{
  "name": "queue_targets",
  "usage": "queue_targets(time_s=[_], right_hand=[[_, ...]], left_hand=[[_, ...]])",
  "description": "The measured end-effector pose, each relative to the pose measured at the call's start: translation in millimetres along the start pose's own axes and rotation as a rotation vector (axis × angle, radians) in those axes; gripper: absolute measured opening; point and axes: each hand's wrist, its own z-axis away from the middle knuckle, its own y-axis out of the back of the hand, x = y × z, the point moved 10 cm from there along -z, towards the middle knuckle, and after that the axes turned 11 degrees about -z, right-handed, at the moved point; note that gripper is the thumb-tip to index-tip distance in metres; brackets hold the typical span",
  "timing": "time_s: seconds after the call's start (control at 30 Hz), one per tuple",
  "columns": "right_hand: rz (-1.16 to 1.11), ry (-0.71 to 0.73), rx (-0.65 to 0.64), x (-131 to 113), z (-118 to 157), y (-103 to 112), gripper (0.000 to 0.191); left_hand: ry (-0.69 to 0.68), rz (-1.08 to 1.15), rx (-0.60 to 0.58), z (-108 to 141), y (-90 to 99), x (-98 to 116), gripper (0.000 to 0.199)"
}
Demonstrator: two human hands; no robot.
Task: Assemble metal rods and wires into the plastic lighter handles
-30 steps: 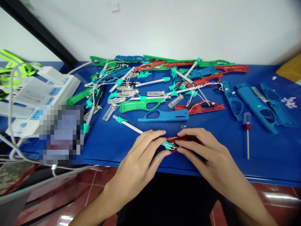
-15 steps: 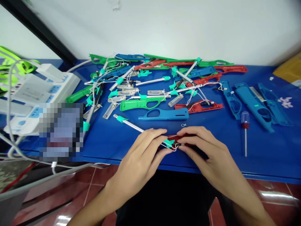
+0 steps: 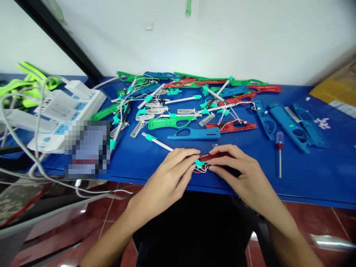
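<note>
Both of my hands meet low over the front of the blue table, around a red lighter shell half (image 3: 204, 157) that they largely cover. My left hand (image 3: 174, 172) is closed on the shell's left part, fingertips beside a teal trigger piece (image 3: 199, 163). My right hand (image 3: 240, 165) grips the right part, thumb and finger at a small dark piece where thin white wires (image 3: 205, 170) end. A silver lighter tube (image 3: 160, 142) with a teal collar reaches out to the left from behind my left hand. Just beyond the fingers lies a small pale ring (image 3: 215, 145).
Behind lie lighter parts: a blue shell (image 3: 200, 134), a green shell (image 3: 169, 123), a red shell (image 3: 236, 127), and several clear fuel tanks (image 3: 186, 111). A screwdriver (image 3: 279, 148) is at right. A power strip (image 3: 69, 118), cables and a blurred phone (image 3: 87, 148) occupy the left.
The camera view has shifted slightly, so the table's contents appear moved. My hands keep hold of the red shell, with the right fingertips slightly closer to the teal piece.
</note>
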Motion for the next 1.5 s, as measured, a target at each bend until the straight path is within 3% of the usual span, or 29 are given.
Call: queue_targets(time_s=[0.53,1.27,1.43,1.5], right_hand=[[0.029,0.034,0.002,-2,0,1,0.019],[-0.017,0.0,-0.029,-1,2,-4,0.018],[-0.051,-0.032,0.021,8,4,-1,0.009],[-0.042,-0.035,0.033,11,5,-1,0.016]], left_hand=[[-0.002,0.029,0.089,0,5.2,2,0.027],[0.043,0.059,0.101,-2,1.1,-5,0.031],[0.044,0.079,0.111,-2,3.8,-5,0.027],[0.037,0.093,0.121,-2,5.9,-4,0.024]])
